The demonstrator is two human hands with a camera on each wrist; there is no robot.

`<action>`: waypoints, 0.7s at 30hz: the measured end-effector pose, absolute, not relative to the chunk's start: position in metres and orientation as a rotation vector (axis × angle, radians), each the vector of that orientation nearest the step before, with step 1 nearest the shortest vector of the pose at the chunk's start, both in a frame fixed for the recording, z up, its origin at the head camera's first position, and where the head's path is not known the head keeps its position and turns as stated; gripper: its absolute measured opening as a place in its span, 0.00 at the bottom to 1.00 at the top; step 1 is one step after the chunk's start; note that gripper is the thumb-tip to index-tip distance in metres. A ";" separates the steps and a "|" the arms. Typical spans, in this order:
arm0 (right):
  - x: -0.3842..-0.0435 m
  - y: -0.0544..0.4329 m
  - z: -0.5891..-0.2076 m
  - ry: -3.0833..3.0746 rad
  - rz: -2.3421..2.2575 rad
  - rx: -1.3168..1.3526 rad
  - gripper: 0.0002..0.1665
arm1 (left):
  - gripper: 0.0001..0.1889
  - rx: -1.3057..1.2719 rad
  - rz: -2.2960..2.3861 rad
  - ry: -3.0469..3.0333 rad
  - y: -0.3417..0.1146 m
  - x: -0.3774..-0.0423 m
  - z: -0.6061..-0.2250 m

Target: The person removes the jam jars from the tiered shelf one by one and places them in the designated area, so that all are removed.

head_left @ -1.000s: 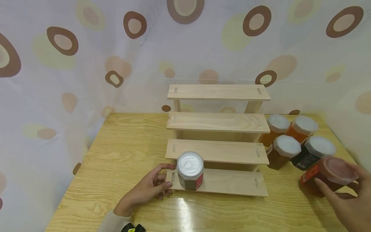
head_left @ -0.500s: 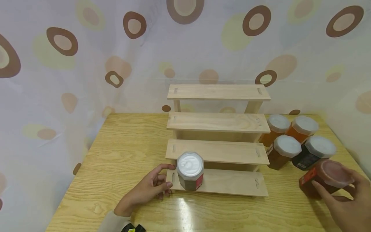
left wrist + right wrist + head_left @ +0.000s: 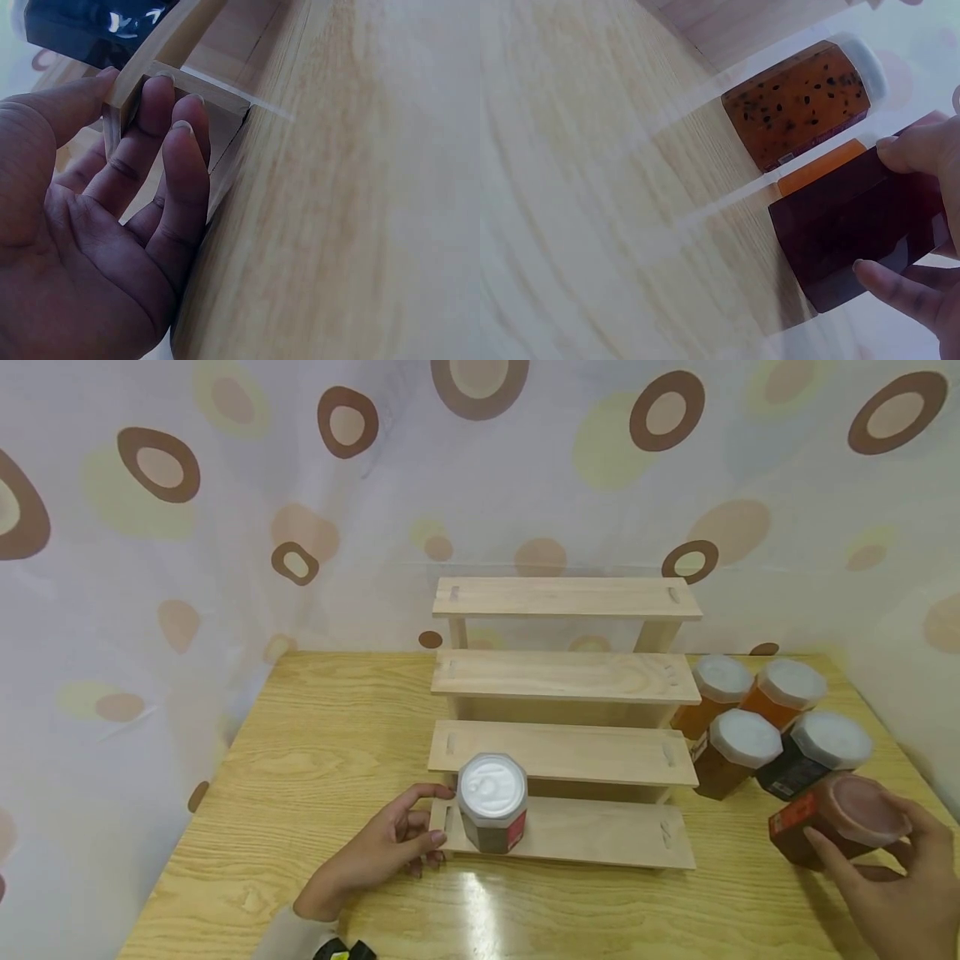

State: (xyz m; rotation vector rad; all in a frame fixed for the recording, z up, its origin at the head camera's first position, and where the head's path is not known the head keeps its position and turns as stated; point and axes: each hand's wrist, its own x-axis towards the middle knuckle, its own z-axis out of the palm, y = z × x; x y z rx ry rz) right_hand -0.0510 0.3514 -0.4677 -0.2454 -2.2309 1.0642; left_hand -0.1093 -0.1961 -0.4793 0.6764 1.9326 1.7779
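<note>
A stepped wooden shelf (image 3: 607, 831) with several tiers stands on the table in the head view. My left hand (image 3: 375, 856) grips the left end of its lowest board, thumb above and fingers beneath, as the left wrist view shows. On that board, near its left end, a dark jar (image 3: 487, 835) with a silvery-white lid stands upright. My right hand (image 3: 903, 877) holds a dark red jar (image 3: 806, 827) between thumb and fingers, to the right of the shelf. The jar (image 3: 847, 225) leans in the head view; whether its base touches the table I cannot tell.
Right of the shelf stand a brown jar (image 3: 722, 768) with dark seeds, a black jar (image 3: 795, 768) and two orange jars (image 3: 772, 706), all with whitish lids. A patterned cloth (image 3: 480, 485) hangs behind the table (image 3: 322, 735).
My right hand and the dark red jar have shifted slightly left. The left hand keeps its grip, and the shelf and the other jars stay put.
</note>
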 end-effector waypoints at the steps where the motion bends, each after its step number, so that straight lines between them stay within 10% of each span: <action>1: -0.051 0.351 -0.468 -2.235 1.074 -0.255 0.60 | 0.25 0.674 1.777 1.931 -0.196 -0.109 -0.479; 21: -0.059 0.340 -0.419 -2.107 0.803 -0.043 0.39 | 0.25 0.652 1.766 1.939 -0.197 -0.109 -0.479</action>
